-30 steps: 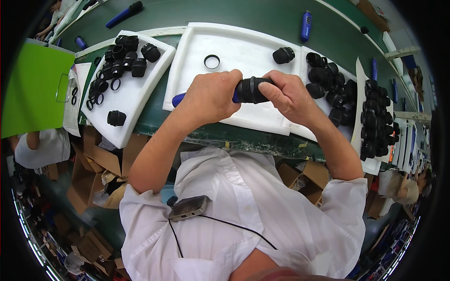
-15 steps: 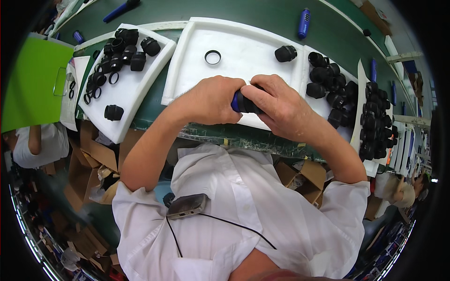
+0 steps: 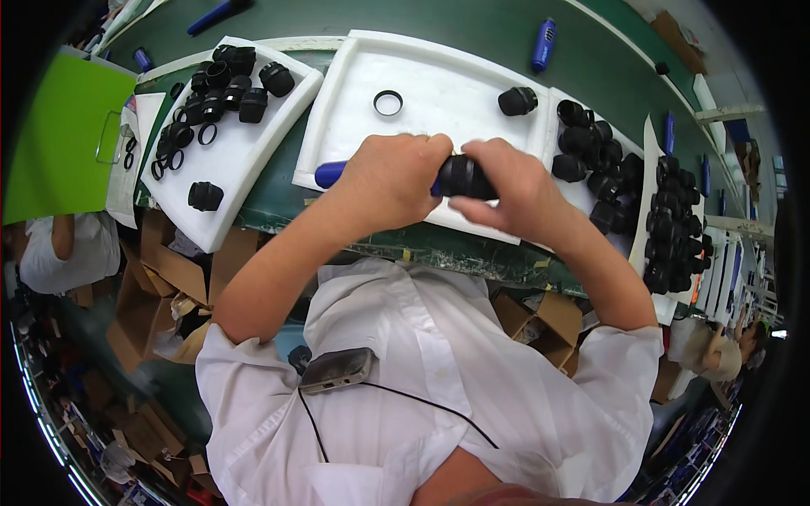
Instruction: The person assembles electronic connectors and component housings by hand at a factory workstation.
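My left hand [image 3: 403, 179] is closed round a blue microphone handle [image 3: 330, 174], whose end sticks out on the left. On its right end sits a black microphone head [image 3: 467, 178], held level over the front edge of a white foam tray [image 3: 426, 63]. My right hand [image 3: 523, 187] is at that head, slightly blurred, with finger and thumb spread on its far and near sides. Whether they touch it is hard to see. In the tray lie a thin black ring [image 3: 388, 103] and one loose black head [image 3: 517, 101].
Black heads and rings fill part of the left foam tray [image 3: 187, 221]. More heads [image 3: 582, 139] lie in the right tray, beside stacked black heads [image 3: 672, 223]. A blue tube-shaped piece [image 3: 544, 45] rests on the green bench [image 3: 456, 29]. Open cardboard boxes [image 3: 548, 329] stand below.
My right hand has loosened its wrap on the black head and shifted right, fingers spread. More of the head shows, and the blue handle's left end has come into sight.
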A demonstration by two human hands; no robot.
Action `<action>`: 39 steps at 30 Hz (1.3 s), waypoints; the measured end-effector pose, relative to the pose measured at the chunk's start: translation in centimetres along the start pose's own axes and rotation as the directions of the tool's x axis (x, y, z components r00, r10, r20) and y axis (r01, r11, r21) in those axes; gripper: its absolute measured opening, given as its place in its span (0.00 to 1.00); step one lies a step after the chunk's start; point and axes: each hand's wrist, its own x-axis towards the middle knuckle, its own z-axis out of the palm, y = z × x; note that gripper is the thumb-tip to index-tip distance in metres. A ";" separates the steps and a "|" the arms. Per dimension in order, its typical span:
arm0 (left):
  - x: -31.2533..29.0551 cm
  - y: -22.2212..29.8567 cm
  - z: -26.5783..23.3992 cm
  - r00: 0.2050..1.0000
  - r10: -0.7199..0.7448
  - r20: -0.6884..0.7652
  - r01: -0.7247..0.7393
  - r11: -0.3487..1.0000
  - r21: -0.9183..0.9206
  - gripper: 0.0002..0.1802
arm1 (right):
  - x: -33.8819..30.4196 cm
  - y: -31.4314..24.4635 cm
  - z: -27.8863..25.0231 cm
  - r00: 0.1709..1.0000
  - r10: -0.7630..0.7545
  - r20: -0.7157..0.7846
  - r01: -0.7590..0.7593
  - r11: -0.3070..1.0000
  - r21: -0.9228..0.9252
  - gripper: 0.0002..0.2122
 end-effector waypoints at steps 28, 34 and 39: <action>0.1 -1.1 0.5 0.985 0.165 -0.052 -0.147 0.957 0.250 0.13 | 3.0 0.9 -0.8 0.428 0.536 0.727 -0.902 0.210 0.376 0.23; 0.6 -1.2 -0.3 0.992 0.124 -0.037 -0.117 0.981 0.155 0.12 | 1.5 -0.3 1.2 0.994 -0.056 -0.093 0.048 0.995 -0.090 0.17; 0.3 -1.8 0.6 0.982 0.169 -0.085 -0.144 0.961 0.237 0.18 | 2.0 1.1 0.7 0.674 0.476 0.565 -0.731 0.320 0.603 0.22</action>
